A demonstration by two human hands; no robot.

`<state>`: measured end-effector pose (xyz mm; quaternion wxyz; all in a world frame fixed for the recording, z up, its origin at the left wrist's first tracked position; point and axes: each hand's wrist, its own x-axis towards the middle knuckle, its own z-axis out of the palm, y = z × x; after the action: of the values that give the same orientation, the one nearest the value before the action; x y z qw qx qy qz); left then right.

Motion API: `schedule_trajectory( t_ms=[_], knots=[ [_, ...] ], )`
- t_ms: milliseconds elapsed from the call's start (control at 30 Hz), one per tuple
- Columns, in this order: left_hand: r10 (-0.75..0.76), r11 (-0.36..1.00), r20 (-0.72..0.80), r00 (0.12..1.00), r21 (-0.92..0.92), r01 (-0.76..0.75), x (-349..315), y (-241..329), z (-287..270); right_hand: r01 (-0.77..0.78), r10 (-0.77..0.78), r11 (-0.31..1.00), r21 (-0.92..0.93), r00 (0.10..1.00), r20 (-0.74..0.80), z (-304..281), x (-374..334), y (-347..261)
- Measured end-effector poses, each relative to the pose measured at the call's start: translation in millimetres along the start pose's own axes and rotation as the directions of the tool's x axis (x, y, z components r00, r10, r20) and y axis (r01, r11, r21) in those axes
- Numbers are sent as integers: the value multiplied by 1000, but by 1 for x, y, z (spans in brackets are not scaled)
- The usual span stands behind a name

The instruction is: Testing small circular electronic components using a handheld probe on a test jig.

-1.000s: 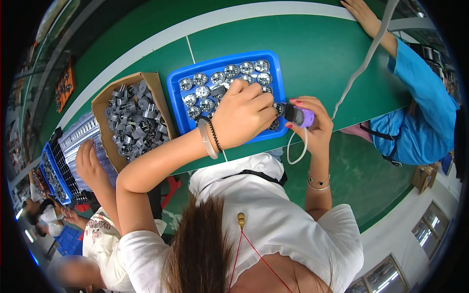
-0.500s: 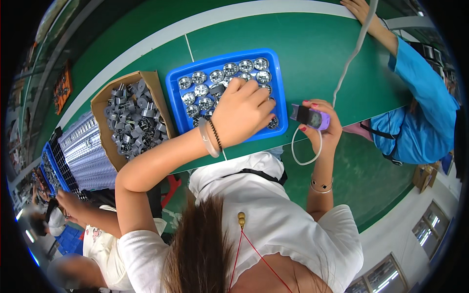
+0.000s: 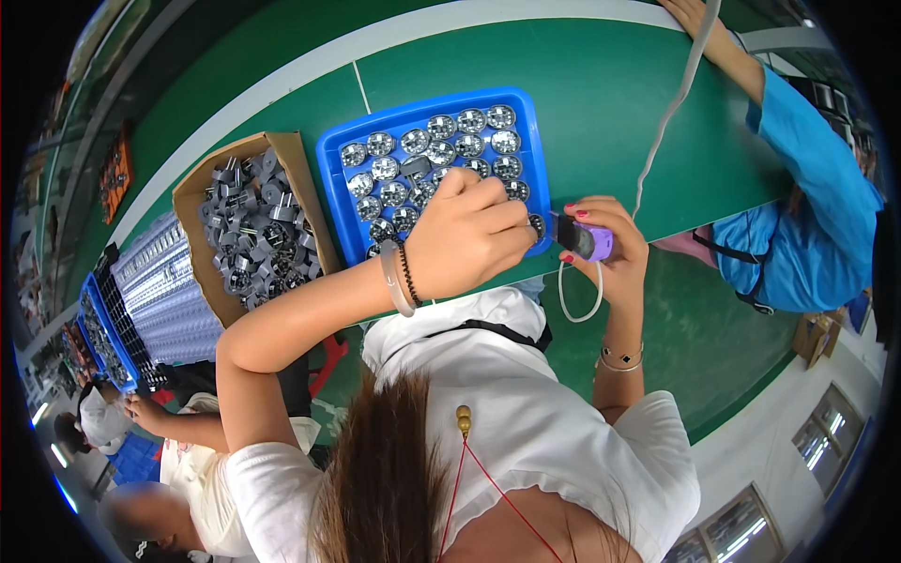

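My left hand (image 3: 474, 230) is curled over the near right part of a blue tray (image 3: 328, 188), its fingers closed. At its fingertips, over the tray's right rim, is a round silver faceted part (image 3: 537, 225); the hand partly hides the grip. Rows of similar silver parts (image 3: 441, 127) fill the tray, with a grey part (image 3: 415, 168) lying on them. My right hand (image 3: 624, 249) is closed around a small purple device (image 3: 591, 242) with a dark end and a white cord loop (image 3: 582, 314). The device's dark end points at the silver part, close to it.
A cardboard box (image 3: 314, 202) of grey parts with metal pins stands left of the tray on the green table (image 3: 601, 94). Beyond it are stacked clear plastic trays (image 3: 174, 291). A grey cable (image 3: 666, 122) hangs at the right. People sit at left and right, one in a blue sleeve (image 3: 807, 159).
My right hand has brought the purple device slightly left, closer to the tray and my left hand. My left hand has shifted slightly nearer to me. The silver part now overlaps the tray's rim.
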<state>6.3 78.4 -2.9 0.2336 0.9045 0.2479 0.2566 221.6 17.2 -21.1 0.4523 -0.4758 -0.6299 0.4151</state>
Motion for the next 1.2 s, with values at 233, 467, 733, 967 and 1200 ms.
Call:
schedule_trajectory(
  t_ms=[233, 467, 733, 967, 1200],
  knots=[
    [-40, 998, -73, 997, -44, 37, 4, 1, 0, -1, 10, 987, 159, 999, -52, 4, 5, -5],
    [-30, 999, -54, 998, -38, 28, 2, -1, 4, -89, 128, 978, 188, 970, -206, 0, -8, 3],
    [-17, 997, 20, 1000, 78, 15, -3, -4, 19, -59, 90, 988, 142, 970, -225, -4, -5, 2],
    [-133, 989, 36, 991, 68, 130, -3, -7, -6, -12, 47, 980, 201, 984, -171, -2, -3, 3],
    [-23, 988, 146, 989, 153, 0, -12, -13, 1, -75, 111, 932, 353, 990, -83, 7, 3, -16]
  ],
)
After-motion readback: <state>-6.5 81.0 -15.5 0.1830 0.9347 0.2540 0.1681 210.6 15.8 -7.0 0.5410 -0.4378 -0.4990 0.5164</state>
